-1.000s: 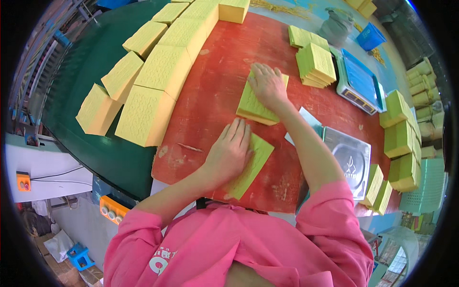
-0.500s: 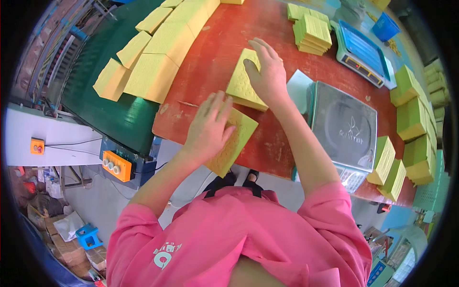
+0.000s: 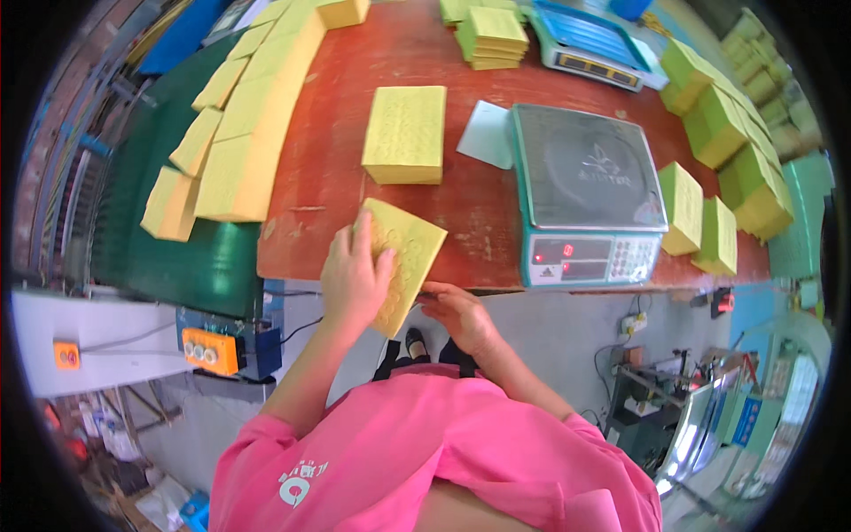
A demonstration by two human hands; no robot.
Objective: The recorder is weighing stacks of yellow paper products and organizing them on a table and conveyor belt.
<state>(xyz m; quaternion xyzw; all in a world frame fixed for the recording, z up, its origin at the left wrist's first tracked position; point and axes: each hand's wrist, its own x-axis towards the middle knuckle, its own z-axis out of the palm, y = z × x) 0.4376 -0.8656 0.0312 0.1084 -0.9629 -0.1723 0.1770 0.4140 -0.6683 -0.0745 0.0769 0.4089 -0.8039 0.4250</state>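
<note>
A thick stack of yellow paper [image 3: 407,254] with a pattern of curved marks lies tilted over the table's front edge. My left hand [image 3: 355,277] grips it from the left, with the thumb and fingers on its top face. Just beyond its lower right edge is my right hand [image 3: 461,317], fingers bent together at the table edge. Something small and dark shows at those fingertips, too little to name. Another yellow paper stack [image 3: 404,133] rests squarely on the red table [image 3: 337,186] farther off, with neither hand on it.
A scale [image 3: 585,168] with a lit red display stands to the right, a white sheet [image 3: 488,135] beside it. Behind is a second scale with a blue tray [image 3: 589,40]. Yellow stacks [image 3: 239,164] line the green conveyor belt [image 3: 226,266] at left; several more stand at right.
My right hand has left the far paper stack and come back to the table's front edge. That stack now sits straight. My left hand has stayed on the near stack; the view has shifted.
</note>
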